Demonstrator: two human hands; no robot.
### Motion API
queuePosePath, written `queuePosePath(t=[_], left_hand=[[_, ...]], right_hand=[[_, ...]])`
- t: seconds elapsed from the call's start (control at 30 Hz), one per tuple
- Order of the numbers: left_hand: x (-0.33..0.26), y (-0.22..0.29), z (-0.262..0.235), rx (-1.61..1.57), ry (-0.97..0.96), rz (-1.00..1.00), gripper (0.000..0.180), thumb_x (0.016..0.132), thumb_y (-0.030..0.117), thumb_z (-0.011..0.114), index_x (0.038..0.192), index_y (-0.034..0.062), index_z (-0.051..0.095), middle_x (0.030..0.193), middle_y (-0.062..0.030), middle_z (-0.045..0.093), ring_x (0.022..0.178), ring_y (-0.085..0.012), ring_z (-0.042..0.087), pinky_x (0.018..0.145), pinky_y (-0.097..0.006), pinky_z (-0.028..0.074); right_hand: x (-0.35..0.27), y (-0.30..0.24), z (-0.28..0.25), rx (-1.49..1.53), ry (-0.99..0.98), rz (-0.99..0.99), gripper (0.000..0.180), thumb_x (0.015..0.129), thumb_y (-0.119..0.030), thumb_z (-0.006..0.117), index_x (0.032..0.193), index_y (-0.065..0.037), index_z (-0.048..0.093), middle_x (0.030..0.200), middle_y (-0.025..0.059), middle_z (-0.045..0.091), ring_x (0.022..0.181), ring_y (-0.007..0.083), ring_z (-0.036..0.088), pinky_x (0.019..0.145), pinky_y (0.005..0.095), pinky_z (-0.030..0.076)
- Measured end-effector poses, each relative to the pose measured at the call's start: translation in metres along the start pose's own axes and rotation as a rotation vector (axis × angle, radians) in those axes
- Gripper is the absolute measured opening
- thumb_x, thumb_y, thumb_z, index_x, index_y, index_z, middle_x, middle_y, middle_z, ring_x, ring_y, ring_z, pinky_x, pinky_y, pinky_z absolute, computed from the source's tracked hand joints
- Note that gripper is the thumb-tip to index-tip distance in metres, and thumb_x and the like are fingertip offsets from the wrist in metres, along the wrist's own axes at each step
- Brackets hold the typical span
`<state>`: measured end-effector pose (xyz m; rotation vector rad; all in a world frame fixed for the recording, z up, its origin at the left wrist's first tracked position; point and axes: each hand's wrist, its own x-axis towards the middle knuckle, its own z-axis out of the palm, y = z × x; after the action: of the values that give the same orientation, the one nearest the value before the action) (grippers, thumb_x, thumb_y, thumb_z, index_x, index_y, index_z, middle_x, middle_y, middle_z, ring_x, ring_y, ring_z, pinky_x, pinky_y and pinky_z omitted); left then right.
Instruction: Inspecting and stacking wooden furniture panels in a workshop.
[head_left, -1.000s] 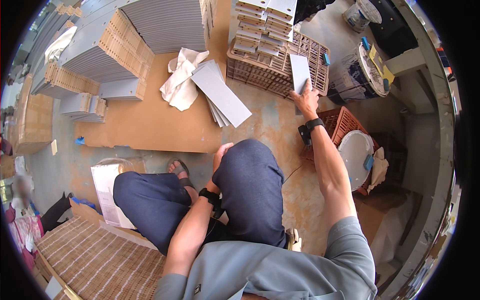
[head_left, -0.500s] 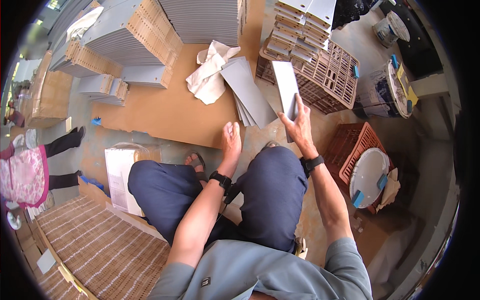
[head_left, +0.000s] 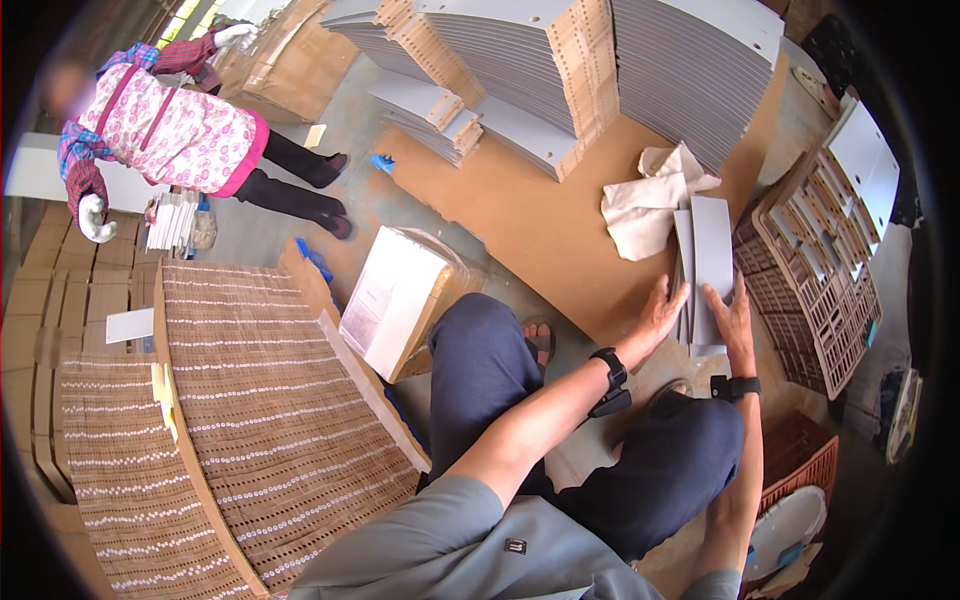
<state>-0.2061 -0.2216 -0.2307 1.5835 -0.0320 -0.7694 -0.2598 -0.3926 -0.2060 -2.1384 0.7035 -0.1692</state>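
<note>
A small pile of flat grey card sheets (head_left: 712,250) lies on a brown board (head_left: 540,225) on the floor in front of my knees. My left hand (head_left: 662,312) rests with spread fingers against the pile's left edge. My right hand (head_left: 734,318) lies flat on the pile's near end, fingers stretched forward. Both wrists wear black bands. A crumpled white cloth (head_left: 648,205) sits just left of the pile, touching it.
A brown plastic crate (head_left: 815,270) with folded grey boxes stands to the right. Large stacks of grey sheets (head_left: 560,70) fill the back. A wrapped carton (head_left: 400,295) and perforated cardboard stacks (head_left: 250,400) are at my left. A person in a pink apron (head_left: 170,130) stands far left.
My right hand has brought the grey sheet down from beside the crate onto the pile. My left hand moved up from my knee to the pile's edge. The view swung left.
</note>
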Motion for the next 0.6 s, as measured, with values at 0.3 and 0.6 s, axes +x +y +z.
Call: queuePosePath(t=[0.3,0.6], left_hand=[[-0.007,0.013,0.005,0.237,-0.028,0.046,0.092,0.091,0.059,0.058,0.151,-0.0022,0.024,0.145,-0.0301,0.036,0.136,-0.0405,0.038,0.112,-0.046,0.035],[-0.007,0.019,-0.001,0.101,-0.076,-0.11,0.106,0.086,0.068,0.059,0.153,-0.0034,0.017,0.152,-0.0298,0.025,0.144,-0.0412,0.025,0.116,-0.046,0.03]], right_hand=[[-0.015,0.01,0.011,0.823,-0.436,0.496,0.072,0.087,-0.043,0.072,0.136,0.003,0.048,0.121,0.0156,0.062,0.107,0.0238,0.062,0.094,0.0355,0.05],[-0.019,-0.006,0.005,0.803,-0.44,0.444,0.081,0.086,-0.043,0.072,0.146,0.0,0.037,0.132,0.0171,0.054,0.117,0.0265,0.056,0.099,0.038,0.046]])
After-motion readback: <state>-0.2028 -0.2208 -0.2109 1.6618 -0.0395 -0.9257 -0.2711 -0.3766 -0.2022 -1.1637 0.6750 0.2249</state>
